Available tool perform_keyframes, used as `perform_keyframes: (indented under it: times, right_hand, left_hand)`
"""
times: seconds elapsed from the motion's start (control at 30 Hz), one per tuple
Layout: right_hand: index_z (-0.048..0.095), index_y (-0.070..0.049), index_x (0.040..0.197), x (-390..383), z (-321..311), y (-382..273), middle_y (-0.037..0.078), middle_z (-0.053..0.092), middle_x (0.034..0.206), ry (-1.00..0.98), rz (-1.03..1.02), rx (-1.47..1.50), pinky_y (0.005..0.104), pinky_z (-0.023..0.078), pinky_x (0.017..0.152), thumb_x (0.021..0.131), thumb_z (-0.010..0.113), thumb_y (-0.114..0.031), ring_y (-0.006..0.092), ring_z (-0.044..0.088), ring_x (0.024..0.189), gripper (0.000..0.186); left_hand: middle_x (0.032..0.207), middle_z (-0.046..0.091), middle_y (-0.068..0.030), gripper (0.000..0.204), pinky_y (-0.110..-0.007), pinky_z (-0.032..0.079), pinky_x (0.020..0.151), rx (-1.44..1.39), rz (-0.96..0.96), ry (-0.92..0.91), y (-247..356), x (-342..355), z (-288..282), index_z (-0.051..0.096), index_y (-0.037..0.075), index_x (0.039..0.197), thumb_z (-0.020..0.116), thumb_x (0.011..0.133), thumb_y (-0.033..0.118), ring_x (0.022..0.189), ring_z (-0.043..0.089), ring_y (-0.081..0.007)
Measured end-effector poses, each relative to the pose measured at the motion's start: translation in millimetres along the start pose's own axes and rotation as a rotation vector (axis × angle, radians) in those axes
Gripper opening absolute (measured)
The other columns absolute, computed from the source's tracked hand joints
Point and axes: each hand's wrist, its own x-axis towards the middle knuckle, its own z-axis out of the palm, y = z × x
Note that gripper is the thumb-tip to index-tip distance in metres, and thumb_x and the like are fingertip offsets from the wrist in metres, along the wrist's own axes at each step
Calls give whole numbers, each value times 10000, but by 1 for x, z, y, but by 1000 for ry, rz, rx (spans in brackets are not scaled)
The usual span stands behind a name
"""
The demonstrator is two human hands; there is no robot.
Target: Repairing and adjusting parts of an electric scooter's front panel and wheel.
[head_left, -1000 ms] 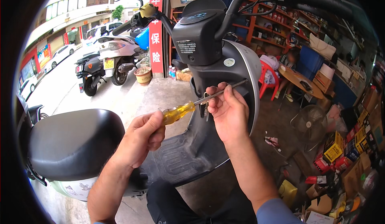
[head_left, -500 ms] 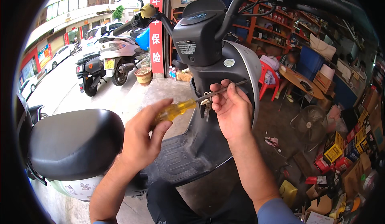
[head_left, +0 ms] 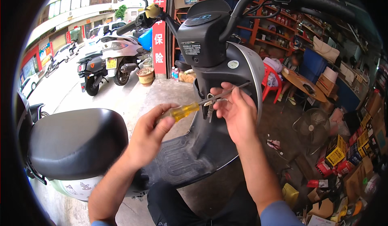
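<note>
Working a screwdriver (head_left: 194, 107) before the scooter (head_left: 201, 133).
Our left hand (head_left: 146, 134) curls round the yellow handle (head_left: 184, 112); to its right, our half-open right hand (head_left: 241, 117) steadies the shaft (head_left: 243, 85), tip near the far panel (head_left: 220, 74), contact unclear. We judge turning is in hand; the next move calls for steady alignment.

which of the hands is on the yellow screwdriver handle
The left hand: it holds the yellow handle, while the right hand is at the metal shaft.
</note>
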Motion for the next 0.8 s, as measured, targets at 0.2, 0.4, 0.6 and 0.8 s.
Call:
perform_keyframes:
  times: [0.2, 0.4, 0.6, 0.8]
  right_hand:
    - [474, -3, 1133, -33, -56, -8, 121, 568, 1023, 225, -644, -819, 262, 454, 672, 922, 554, -90, 168, 581, 851, 242]
    - [303, 64, 1363, 9, -71, -33, 305, 402, 1346, 212, -687, -1562, 481, 394, 979, 840, 655, -133, 457, 420, 1235, 661]
    - [280, 59, 1377, 17, -66, -42, 335, 511, 1219, 158, -446, -1691, 481, 461, 892, 866, 628, -206, 470, 548, 1071, 672]
    - [346, 74, 1333, 18, -58, -50, 321, 571, 1109, 152, -522, -1767, 485, 484, 820, 857, 633, -208, 448, 594, 973, 623]
  left_hand:
    - [680, 416, 47, 382, -198, 238, 462, 307, 222, 68, 3, 1, 6, 537, 23, 1198, 541, 964, 325, 512, 302, -41]
    - [677, 400, 43, 386, -228, 285, 465, 258, 135, 21, 6, 1, 2, 547, 19, 1223, 587, 941, 280, 530, 338, -62]
    - [718, 449, 45, 363, -296, 407, 540, 1035, 833, 175, 1, 0, 10, 539, -11, 1203, 655, 890, 130, 647, 449, -82]
    - [653, 372, 73, 391, -197, 228, 484, 5, -58, -30, 4, 1, -1, 579, 41, 1051, 492, 980, 415, 540, 271, -23]
